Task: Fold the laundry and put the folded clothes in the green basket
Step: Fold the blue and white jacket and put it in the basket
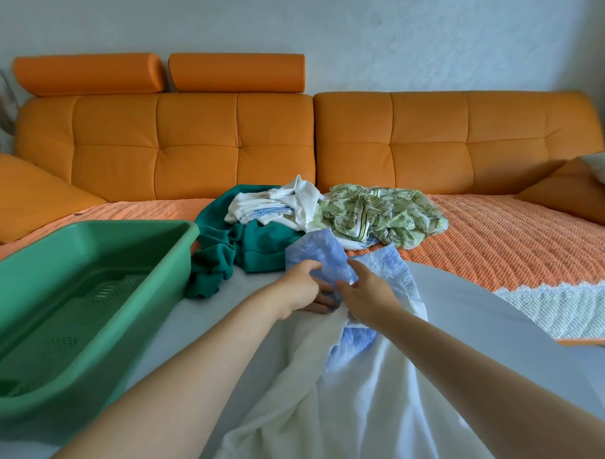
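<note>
Your left hand (300, 287) and right hand (367, 293) meet in the middle of the bed, close together and both on the blue-and-white garment (324, 254). The left fingers (321, 298) are curled under the cloth with the thumb on top, clamped on it. The right fingers (359, 267) pinch the same garment just beside them. Its blue patterned part stands up on the far side of your hands, and its white part trails back toward you across the pale sheet (479, 321).

The green basket (88, 242) sits to your left on the bed, tilted, with its perforated bottom showing. Just beyond it and your hands lies the unfolded pile. A teal sweater (259, 245) is at the left, touching the basket's far corner. A white garment (281, 201) lies on top of it. A leaf-print garment (380, 211) is at the right.

The pile rests on an orange quilted cover (499, 236), in front of the orange sofa backrest (194, 139). A lace-edged cloth (566, 307) lies at the right, well apart from your hands.
</note>
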Tool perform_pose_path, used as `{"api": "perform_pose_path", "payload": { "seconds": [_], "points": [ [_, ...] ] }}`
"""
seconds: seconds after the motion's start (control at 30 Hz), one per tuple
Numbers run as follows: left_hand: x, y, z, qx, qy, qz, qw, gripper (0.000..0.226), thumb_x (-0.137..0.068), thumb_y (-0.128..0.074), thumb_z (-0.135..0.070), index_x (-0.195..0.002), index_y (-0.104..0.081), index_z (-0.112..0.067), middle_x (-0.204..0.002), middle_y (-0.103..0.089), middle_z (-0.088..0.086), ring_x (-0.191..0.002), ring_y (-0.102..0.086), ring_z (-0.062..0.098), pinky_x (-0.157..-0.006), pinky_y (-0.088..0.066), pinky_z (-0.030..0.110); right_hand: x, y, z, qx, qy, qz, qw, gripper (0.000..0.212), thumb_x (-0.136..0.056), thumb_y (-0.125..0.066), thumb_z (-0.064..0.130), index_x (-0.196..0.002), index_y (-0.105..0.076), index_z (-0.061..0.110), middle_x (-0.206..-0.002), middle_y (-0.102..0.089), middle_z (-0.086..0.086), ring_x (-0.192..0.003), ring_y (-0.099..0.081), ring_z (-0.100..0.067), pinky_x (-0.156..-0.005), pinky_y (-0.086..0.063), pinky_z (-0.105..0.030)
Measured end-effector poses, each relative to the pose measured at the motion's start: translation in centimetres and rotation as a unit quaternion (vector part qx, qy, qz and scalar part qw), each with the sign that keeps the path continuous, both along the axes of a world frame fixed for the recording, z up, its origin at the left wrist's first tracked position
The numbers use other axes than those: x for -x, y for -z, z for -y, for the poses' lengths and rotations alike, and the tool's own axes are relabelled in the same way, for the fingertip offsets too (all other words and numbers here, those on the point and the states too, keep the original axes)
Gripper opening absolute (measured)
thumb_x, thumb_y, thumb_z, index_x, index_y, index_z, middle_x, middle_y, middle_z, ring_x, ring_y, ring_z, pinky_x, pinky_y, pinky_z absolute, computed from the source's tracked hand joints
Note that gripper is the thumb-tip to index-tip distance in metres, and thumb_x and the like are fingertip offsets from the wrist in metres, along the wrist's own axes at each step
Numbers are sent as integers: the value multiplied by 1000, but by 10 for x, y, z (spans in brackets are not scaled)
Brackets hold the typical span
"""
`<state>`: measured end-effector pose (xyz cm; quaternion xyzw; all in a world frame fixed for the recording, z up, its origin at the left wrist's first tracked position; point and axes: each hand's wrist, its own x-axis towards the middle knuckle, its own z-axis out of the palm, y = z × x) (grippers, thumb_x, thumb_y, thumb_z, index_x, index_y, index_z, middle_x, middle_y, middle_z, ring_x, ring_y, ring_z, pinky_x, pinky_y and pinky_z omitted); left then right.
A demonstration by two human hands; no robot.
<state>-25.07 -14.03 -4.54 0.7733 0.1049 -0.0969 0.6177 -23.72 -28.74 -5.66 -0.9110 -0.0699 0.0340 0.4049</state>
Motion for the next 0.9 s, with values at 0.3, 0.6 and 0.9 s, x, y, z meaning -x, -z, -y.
{"api": "perform_pose_path", "payload": {
  "seconds": [0.3, 0.6, 0.9],
  "points": [
    [-24, 13, -30, -466, 83, 214, 855, 56, -95, -61, -38, -146, -45, -24, -153, -37, -1, -140, -31, 22, -114, -30, 36, -2, -12, 7, 289, -67, 57, 953, 45, -90, -51, 31, -134, -57, 36, -133, -58, 0, -120, -56, -25, -93, -48, -33],
    [-39, 23, -33, -512, 217, 31, 831, 115, -75, -59, -82, -159, 4, -34, -166, 16, -5, -153, 13, 19, -124, -6, 46, -28, -3, 7, 433, -217, 153, 862, 87, -89, -56, 41, -159, -9, 22, -167, 5, -8, -154, 6, -26, -124, -1, -48],
    [-59, 48, -45, -506, 203, 47, 837, 96, -84, -34, -84, -157, 10, -40, -164, 24, -11, -152, 16, 18, -123, 1, 45, -66, 33, 21, 411, -263, 7, 873, 84, -95, -39, 44, -155, 18, 38, -164, 26, 3, -151, 22, -14, -123, 6, -46]
  ]
}}
